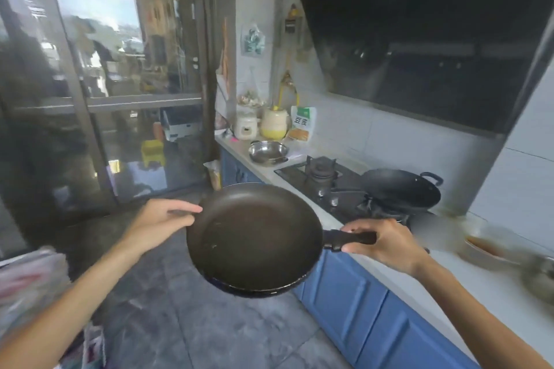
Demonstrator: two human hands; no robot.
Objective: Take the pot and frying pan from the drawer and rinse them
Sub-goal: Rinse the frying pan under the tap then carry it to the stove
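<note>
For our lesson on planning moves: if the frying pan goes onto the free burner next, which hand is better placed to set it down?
Probably the right hand: it grips the frying pan by its handle, nearer the stove. The left hand only holds the opposite rim.

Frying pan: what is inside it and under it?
The frying pan holds nothing but a few pale specks. The left hand at the rim and right hand on the handle hold it over the grey floor; its underside and the floor below are hidden.
</note>
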